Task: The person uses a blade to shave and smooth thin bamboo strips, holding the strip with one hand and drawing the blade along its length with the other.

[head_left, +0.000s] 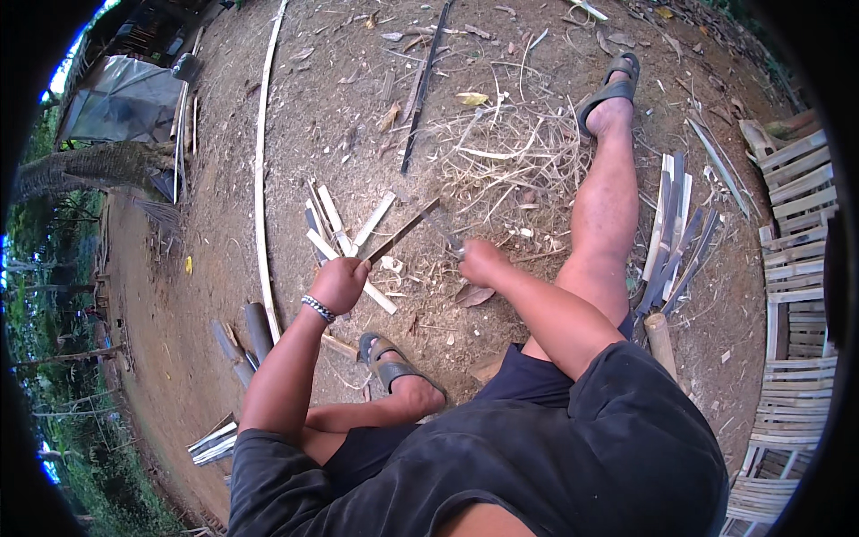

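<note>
My left hand [340, 284], with a braided band at the wrist, is closed round one end of a flat dark bamboo strip [400, 231]. The strip slants up and to the right. My right hand [483, 264] is closed on a knife [450, 236], its handle mostly hidden in the fist. The thin blade points up and left toward the strip's far end; I cannot tell whether they touch. Beneath and beyond my left hand lie several pale split bamboo pieces [369, 222] on the ground, crossing one another.
A heap of curled shavings [523, 157] lies ahead. Split strips [667, 224] are bundled beside my right leg, near a short bamboo log [660, 345]. One long pale strip [261, 161] runs along the left. Dark bamboo sections [258, 331] lie at left; a slatted bamboo structure [796, 295] stands at right.
</note>
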Motion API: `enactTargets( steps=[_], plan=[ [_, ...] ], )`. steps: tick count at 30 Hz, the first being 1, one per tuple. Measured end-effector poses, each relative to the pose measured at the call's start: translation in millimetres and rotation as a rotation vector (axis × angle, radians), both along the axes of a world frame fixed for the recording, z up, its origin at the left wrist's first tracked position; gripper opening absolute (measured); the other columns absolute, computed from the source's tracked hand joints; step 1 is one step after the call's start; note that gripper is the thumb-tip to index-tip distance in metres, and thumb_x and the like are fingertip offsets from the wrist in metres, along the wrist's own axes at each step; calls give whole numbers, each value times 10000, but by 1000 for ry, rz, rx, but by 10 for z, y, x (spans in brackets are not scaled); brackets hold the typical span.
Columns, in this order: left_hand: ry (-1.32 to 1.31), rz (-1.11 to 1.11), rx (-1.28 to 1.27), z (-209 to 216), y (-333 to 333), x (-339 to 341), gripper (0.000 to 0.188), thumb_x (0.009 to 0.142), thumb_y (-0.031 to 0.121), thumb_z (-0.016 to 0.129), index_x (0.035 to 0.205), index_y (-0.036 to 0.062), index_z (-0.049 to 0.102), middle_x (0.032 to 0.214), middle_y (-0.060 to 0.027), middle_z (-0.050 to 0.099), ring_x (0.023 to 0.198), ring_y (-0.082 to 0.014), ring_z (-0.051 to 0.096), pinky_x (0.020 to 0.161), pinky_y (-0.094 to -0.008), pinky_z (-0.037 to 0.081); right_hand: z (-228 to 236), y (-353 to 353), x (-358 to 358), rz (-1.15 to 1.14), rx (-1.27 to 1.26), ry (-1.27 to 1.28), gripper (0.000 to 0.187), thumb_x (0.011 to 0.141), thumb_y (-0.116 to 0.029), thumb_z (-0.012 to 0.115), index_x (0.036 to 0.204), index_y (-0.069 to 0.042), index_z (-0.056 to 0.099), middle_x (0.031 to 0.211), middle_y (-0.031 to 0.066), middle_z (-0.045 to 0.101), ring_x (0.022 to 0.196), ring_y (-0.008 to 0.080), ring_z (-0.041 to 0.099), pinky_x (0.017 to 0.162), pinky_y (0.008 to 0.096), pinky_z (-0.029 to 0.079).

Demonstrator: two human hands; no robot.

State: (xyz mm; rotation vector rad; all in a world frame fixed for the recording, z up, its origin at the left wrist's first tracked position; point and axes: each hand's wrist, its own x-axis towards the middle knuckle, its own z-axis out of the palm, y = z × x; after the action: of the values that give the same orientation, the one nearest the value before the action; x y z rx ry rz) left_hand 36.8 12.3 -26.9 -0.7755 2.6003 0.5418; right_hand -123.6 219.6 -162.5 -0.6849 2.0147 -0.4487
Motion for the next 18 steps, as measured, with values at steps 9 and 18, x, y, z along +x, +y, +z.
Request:
enactTargets(
  steps=[9, 18],
  plan=[
    [-5, 127, 116, 49, -40, -21, 364, 970, 317, 524, 972, 20, 734, 744, -248, 647, 728, -404, 651, 728, -462, 505, 25, -72, -219, -56, 89, 20, 403, 869, -66, 604, 1271, -78, 597, 1069, 155, 677, 1005, 278, 671, 842, 407, 554],
    [-113, 66, 2, 147, -29, -120, 391, 972, 332, 531, 886, -10, 701, 787, -273, 645, 761, -442, 641, 724, -495, 498, 66, -82, -233, 6, -1, -62, 353, 891, -64, 560, 1235, -30, 628, 1108, 199, 678, 1030, 316, 672, 888, 419, 533]
  ],
)
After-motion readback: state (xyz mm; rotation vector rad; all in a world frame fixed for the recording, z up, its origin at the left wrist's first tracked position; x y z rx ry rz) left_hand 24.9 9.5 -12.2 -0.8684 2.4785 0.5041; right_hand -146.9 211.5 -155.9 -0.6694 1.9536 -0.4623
